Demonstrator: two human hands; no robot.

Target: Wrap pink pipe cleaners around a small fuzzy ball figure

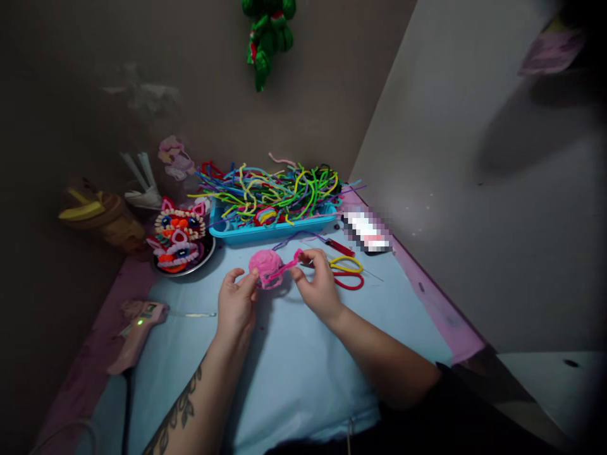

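My left hand pinches a round pink fuzzy ball made of pipe cleaner, held just above the light blue table cover. My right hand is closed on a pink pipe cleaner strand that runs from the ball toward its fingers. Both hands meet near the middle of the table, close together.
A blue tray heaped with coloured pipe cleaners sits behind. Red and yellow scissors lie right of my right hand. A pipe-cleaner lion head rests in a metal bowl at left. A pink glue gun lies near the left edge. Walls close in on both sides.
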